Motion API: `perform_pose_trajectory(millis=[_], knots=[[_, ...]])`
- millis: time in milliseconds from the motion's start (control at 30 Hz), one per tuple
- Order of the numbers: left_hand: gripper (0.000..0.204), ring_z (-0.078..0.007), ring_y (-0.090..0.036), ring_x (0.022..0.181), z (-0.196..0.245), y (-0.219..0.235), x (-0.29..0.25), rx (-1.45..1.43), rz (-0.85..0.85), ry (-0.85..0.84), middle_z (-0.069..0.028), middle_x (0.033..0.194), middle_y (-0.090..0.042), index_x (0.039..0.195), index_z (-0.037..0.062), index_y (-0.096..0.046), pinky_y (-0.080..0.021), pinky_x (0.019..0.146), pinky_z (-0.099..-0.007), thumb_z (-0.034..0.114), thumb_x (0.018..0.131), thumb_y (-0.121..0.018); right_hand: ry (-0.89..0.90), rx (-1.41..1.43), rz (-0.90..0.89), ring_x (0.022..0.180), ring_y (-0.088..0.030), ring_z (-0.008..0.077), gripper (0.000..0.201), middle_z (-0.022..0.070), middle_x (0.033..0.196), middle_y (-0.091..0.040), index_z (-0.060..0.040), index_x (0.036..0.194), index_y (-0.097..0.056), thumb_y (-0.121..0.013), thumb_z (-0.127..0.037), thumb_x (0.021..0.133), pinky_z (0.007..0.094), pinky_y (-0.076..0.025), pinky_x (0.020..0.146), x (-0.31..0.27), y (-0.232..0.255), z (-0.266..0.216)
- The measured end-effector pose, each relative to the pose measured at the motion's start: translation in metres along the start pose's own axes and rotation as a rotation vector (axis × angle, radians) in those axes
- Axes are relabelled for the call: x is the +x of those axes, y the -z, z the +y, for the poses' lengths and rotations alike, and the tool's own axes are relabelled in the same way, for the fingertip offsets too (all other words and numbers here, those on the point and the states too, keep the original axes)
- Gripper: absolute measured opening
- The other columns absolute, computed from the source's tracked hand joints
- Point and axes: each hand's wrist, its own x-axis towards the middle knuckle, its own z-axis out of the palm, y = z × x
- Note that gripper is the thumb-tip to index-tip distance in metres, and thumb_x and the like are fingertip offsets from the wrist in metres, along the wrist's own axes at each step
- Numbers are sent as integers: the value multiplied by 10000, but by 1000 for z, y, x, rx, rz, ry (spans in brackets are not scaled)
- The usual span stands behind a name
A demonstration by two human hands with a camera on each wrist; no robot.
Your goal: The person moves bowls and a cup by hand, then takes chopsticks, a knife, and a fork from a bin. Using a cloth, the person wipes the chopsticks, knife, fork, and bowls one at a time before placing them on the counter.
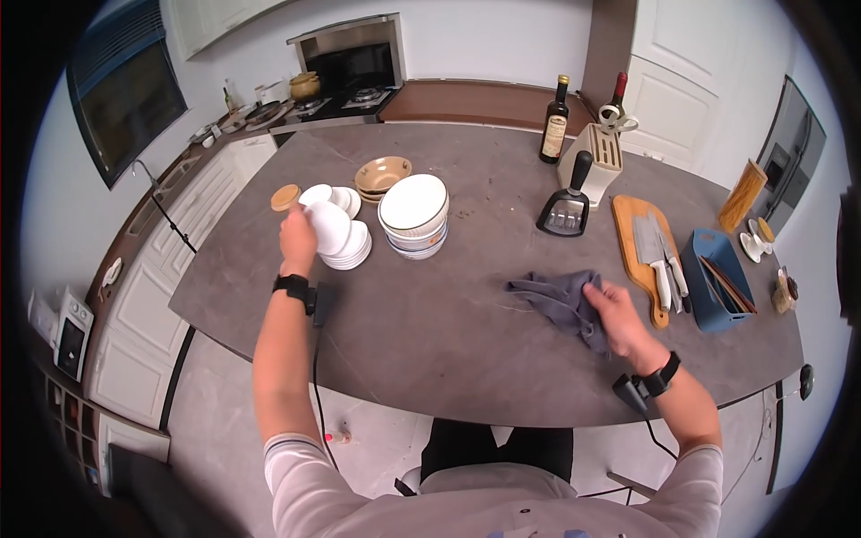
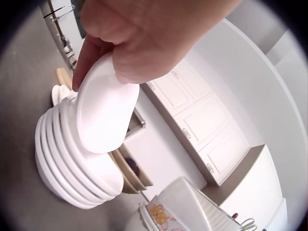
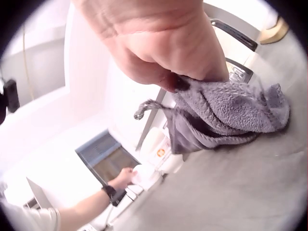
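Note:
My left hand [image 1: 298,240] pinches a white dish [image 1: 329,226] by its edge. The dish is tilted over a stack of small white plates [image 1: 352,255] at the table's left; in the left wrist view it leans across the top of the stack. Small white crockery [image 1: 317,194] and a round wooden piece [image 1: 285,196] lie just beyond. Across the table, my right hand [image 1: 619,316] grips a bunched grey cloth [image 1: 558,299]. The right wrist view shows the cloth [image 3: 236,108] hanging in folds from the fingers, its lower part close over the tabletop.
White bowls [image 1: 414,208] are stacked right of the plates, near brown bowls [image 1: 383,174]. At the right are a black-handled tool [image 1: 567,211], a knife block [image 1: 592,161], a dark bottle [image 1: 555,125], a board [image 1: 632,229] with knives, and a blue bin [image 1: 715,291].

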Motion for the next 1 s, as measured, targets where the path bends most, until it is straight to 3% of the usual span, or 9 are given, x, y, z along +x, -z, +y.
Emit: perform_pose_trajectory(millis=[167,333,467,533,600,700,800,867,1000], knots=[[195,-364,-648,789,47,67,-15,-205,158,-11,-211,853,-650,1018,38,-522,-490,684,-428,211,927,-525,-133,455,12,931,-654,240,270,133,1084,-622,19,1162,-498,-425,-173,986,368,-562,830,5,27,-47],[344,-127,-578,827,138,83,-103,-605,-529,-193,-91,900,-641,1136,-21,-583,-468,751,-272,238,909,-585,-53,550,-12,904,-657,217,267,112,1073,-626,15,1147,-512,-462,-185,978,349,-565,812,19,22,-85],[269,-73,-567,792,200,17,-148,-943,-1121,-146,-11,867,-640,1057,-29,-625,-462,688,-248,198,928,-557,125,164,-187,881,-643,143,240,86,1023,-639,-26,1047,-586,-519,-239,962,288,-545,751,1,-16,-106],[271,-76,-576,793,237,12,-153,-1031,-1183,10,-23,900,-648,1077,-24,-624,-462,678,-234,193,939,-536,195,-462,-169,847,-624,122,274,55,951,-664,-49,990,-652,-538,-296,954,252,-497,715,-16,-37,-105],[270,-73,-581,800,262,-5,-149,-1138,-1183,-43,-26,909,-648,1093,-16,-618,-465,677,-229,191,947,-523,588,-600,-318,937,-604,198,363,103,1004,-668,-7,1095,-631,-532,-323,946,314,-466,830,-12,-45,-85],[273,-76,-577,815,284,-34,-138,-1089,-1103,-223,-41,917,-655,1088,-31,-612,-460,709,-237,176,959,-490,432,-622,-96,1010,-588,209,397,144,1066,-640,-2,1156,-589,-583,-314,910,312,-456,874,17,-25,-65],[271,-80,-577,829,294,-47,-136,-1132,-1090,-254,-43,933,-657,1101,-31,-608,-459,727,-237,163,963,-479,676,-761,226,1009,-596,212,503,155,1085,-631,15,1241,-510,-665,-259,849,314,-462,885,45,-5,-38],[266,-80,-585,844,298,-56,-130,-1139,-1079,-285,-36,961,-655,1127,-17,-606,-465,730,-229,155,963,-484,341,-423,-73,1013,-599,205,628,167,1111,-620,34,1296,-433,-726,-193,789,316,-469,885,51,-3,-30],[260,-100,-593,860,301,-62,-128,-1038,-1046,-360,-63,973,-660,1138,-21,-588,-468,747,-246,125,943,-498,232,-436,5,900,-636,181,447,129,982,-665,45,1137,-583,-742,-143,764,302,-501,811,68,0,-29]])
